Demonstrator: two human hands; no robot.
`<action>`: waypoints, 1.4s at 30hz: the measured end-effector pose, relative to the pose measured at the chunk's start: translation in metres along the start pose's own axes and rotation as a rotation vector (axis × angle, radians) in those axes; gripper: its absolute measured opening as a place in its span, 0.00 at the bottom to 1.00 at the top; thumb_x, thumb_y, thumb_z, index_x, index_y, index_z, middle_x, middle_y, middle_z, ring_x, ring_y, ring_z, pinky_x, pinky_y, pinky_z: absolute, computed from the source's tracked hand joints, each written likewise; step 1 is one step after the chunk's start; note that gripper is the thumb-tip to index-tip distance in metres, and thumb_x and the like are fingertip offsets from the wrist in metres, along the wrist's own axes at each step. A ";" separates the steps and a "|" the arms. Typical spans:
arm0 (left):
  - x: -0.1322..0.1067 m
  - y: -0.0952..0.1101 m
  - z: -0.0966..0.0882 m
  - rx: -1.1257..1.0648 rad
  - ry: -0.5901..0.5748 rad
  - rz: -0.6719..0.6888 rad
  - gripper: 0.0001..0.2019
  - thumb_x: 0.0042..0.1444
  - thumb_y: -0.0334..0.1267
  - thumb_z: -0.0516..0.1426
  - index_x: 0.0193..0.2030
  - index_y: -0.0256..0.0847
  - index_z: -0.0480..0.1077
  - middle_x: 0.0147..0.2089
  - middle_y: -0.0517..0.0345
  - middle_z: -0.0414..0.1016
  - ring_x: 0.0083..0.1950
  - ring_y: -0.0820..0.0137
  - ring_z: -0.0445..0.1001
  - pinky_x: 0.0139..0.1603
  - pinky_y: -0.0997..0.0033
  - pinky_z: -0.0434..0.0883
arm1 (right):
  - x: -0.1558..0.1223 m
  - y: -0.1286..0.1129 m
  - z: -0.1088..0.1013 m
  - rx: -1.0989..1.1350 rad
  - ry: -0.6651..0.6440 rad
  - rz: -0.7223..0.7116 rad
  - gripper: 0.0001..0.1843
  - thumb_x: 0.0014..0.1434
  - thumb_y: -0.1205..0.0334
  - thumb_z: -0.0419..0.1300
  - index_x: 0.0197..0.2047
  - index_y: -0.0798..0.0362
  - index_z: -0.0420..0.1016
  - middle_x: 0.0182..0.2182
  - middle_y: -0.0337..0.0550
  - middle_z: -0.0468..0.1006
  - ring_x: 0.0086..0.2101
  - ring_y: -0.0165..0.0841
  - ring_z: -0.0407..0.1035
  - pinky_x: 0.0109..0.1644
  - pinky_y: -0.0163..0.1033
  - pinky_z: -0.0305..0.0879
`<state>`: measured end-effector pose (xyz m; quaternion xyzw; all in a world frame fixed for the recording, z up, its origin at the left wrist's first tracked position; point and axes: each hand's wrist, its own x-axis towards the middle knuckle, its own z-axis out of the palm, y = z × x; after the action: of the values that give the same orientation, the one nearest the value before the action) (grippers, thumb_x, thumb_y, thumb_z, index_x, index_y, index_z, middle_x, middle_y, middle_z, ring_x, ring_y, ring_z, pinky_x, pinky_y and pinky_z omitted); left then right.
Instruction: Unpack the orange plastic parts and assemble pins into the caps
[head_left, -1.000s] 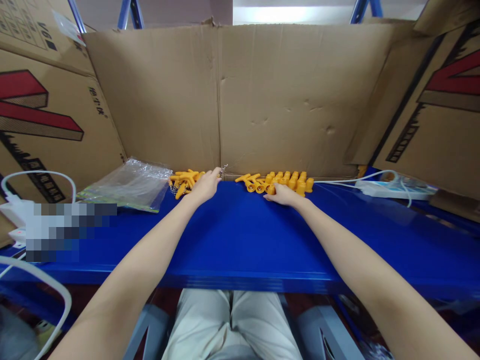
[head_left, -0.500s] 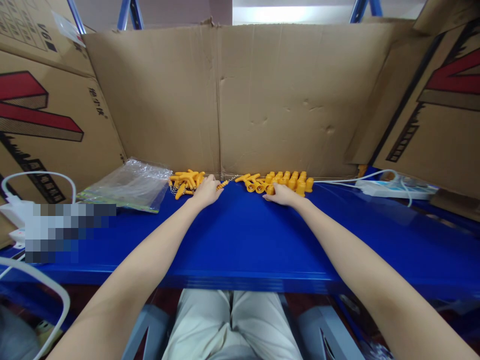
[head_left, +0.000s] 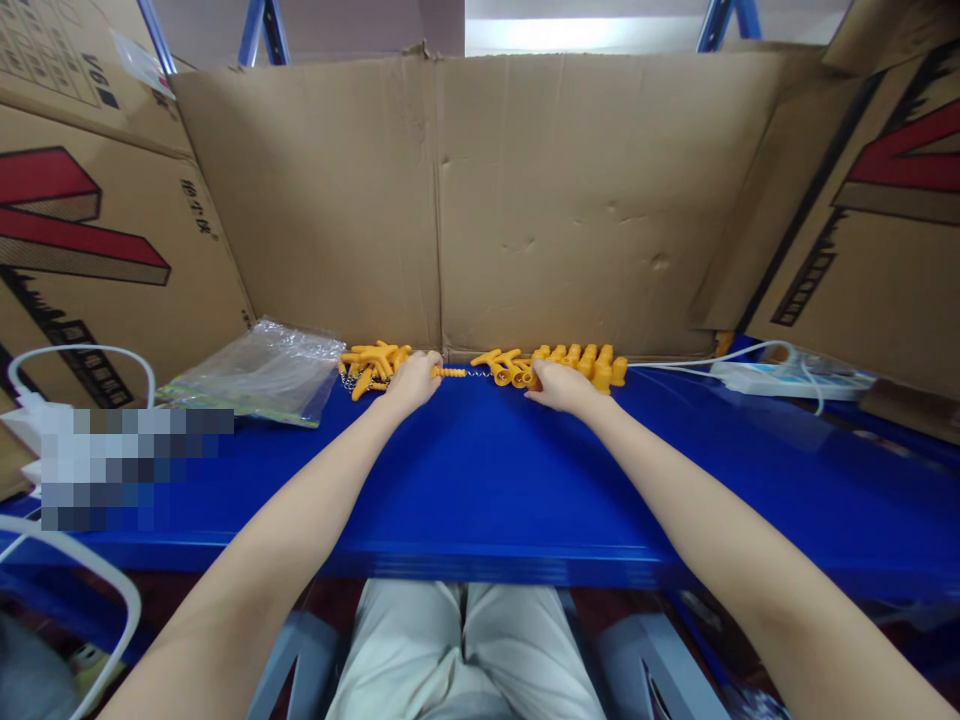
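Note:
Both my arms reach across a blue table to its far edge. My left hand is closed on a small orange plastic piece with a short metal chain trailing from its tip. Just left of that hand lies a pile of orange Y-shaped pieces. My right hand rests with curled fingers on a second pile of orange pieces, and what it grips is hidden beneath the fingers.
A cardboard wall stands behind the piles, with printed cartons at both sides. A stack of clear plastic bags lies at the left. A white power strip with its cable sits at the right. White cables loop at the far left.
My left hand has drawn an orange piece with a chain out from the cardboard wall and laid it pointing right. My right hand has shifted slightly left along its pile.

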<state>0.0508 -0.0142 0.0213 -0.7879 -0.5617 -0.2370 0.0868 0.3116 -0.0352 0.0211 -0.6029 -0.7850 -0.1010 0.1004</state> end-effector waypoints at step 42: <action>-0.007 0.011 -0.013 0.093 -0.162 -0.033 0.16 0.50 0.44 0.55 0.45 0.44 0.72 0.39 0.52 0.78 0.44 0.59 0.75 0.41 0.65 0.67 | 0.002 -0.014 0.013 0.179 0.146 -0.297 0.20 0.60 0.65 0.56 0.56 0.52 0.70 0.47 0.50 0.71 0.44 0.38 0.70 0.48 0.41 0.64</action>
<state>0.0561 -0.0292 0.0305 -0.7903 -0.5900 -0.1477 0.0738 0.2970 -0.0336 0.0084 -0.4601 -0.8618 -0.0882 0.1945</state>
